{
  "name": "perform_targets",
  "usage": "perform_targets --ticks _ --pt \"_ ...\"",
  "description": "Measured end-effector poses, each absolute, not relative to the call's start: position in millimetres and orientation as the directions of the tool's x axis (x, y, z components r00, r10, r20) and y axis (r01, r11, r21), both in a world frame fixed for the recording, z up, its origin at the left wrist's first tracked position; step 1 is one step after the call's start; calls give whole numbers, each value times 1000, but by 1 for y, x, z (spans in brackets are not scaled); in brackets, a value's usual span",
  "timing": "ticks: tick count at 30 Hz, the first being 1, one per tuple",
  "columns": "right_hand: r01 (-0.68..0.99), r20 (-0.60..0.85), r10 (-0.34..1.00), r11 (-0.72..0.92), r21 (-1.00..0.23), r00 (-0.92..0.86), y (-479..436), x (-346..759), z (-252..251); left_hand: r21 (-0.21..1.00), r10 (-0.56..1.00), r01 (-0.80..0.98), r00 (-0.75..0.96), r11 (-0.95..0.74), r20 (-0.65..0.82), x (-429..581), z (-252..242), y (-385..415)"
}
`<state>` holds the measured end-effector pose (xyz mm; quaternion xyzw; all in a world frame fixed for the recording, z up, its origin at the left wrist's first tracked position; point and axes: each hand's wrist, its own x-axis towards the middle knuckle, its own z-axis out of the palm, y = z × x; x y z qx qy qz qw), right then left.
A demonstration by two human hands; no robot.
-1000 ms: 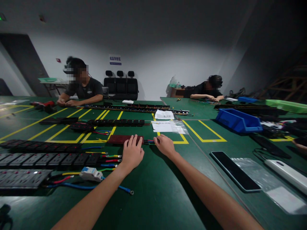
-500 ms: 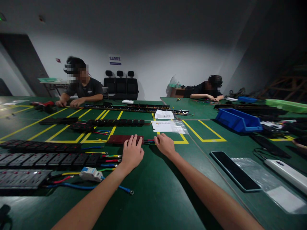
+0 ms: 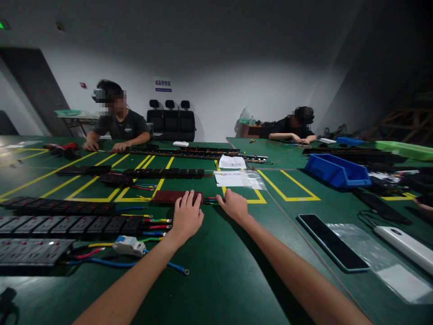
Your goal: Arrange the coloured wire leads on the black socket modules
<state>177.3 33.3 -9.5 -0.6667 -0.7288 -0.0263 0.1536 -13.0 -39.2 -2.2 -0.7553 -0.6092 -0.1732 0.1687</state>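
My left hand lies with its fingers spread over the right end of a dark red, flat block, pressing on its top. Thin coloured wires come out of that end and run to my right hand. Its fingers are curled, with the thumb at the wire ends; the tips are partly hidden. Left of my wrists lie black power strips with red, blue and yellow-green leads ending in ring terminals. A white-grey circuit breaker sits on the leads of the nearest grey power strip.
Paper labels lie beyond my hands. To the right are a blue bin, a phone, a plastic bag and a white device. Two people work across the green table, one at each side.
My right thumb has shifted slightly away from the curled fingers. My left hand stays on the red block. The co-worker at the left has moved their hands slightly to the right.
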Motion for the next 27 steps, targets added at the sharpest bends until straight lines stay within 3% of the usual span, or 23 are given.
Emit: perform_targets --ticks 10,27 --pt "957 340 930 213 -195 -137 33 179 -13 -60 856 979 200 -195 477 -13 -5 -38" --pt "940 335 926 257 -226 -173 36 182 -15 -47 858 978 199 -201 473 -13 -3 -39"
